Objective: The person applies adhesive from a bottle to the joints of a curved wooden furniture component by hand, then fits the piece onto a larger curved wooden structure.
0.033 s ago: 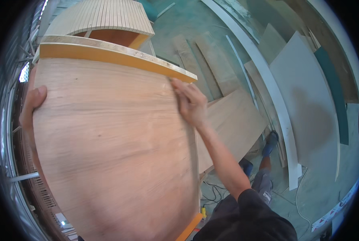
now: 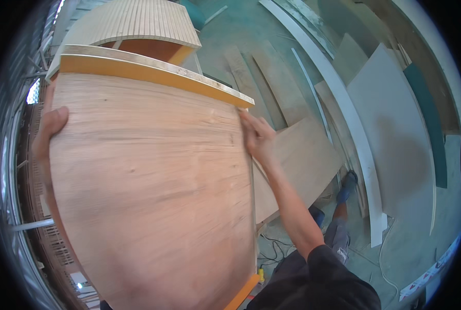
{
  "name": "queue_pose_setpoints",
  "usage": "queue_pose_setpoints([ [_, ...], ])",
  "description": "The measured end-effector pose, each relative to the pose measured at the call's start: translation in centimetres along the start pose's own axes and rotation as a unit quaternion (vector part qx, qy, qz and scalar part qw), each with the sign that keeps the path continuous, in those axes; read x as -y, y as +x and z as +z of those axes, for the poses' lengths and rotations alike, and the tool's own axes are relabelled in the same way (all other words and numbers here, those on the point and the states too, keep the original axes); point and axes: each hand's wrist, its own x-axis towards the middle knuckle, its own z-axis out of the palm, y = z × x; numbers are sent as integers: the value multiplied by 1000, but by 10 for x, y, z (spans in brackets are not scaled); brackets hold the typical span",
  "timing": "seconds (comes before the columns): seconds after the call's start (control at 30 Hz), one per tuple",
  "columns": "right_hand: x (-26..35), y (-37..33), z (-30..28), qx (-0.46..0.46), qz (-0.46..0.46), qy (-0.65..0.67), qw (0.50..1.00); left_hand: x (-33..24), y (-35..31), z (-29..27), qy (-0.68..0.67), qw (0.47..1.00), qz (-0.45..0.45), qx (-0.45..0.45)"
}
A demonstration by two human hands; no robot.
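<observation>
A large light wood panel (image 2: 153,175) with visible grain fills the space before me, with an orange-faced strip (image 2: 153,71) standing along its far edge. My left hand (image 2: 50,129) is closed around the panel's left edge, its thumb on the top face and its other fingers hidden behind. At the far right corner, my right hand (image 2: 260,137) is at the panel's edge just below the strip. Its fingers are bent and held together, slightly blurred; whether something small sits in them cannot be made out.
Behind the strip stands a curved slatted wooden piece (image 2: 142,23). Loose boards (image 2: 303,165) lie on the floor to the right, beside a long white strip (image 2: 344,113) and a large pale sheet (image 2: 395,134). Cables (image 2: 277,248) lie near my leg.
My right hand has moved right, from the panel's top face to its right edge. The panel's left side and my left hand appear shifted slightly right in the picture.
</observation>
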Motion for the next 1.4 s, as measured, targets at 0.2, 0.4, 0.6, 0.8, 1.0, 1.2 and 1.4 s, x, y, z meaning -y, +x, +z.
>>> queue_pose_setpoints([
  [0.2,70,17,-15,50,-17,-15,998,33,10,-13,83,995,51,-20],
  [0.4,103,28,27,53,-48,50,996,25,-10,8,-20,998,15,-54],
  [0.6,-121,-42,-43,-48,34,-108,992,9,16,10,-2,998,68,-12],
  [0.8,57,-5,-1,68,-2,46,997,32,0,-9,-3,999,35,-35],
  [1.0,-10,-6,9,2,27,-8,1000,31,1,-3,-3,999,33,-28],
  [1.2,-36,-40,-15,9,35,-24,999,49,8,-15,3,999,36,-20],
  [1.4,33,9,8,40,-7,-9,999,46,8,-3,-20,999,39,-15],
])
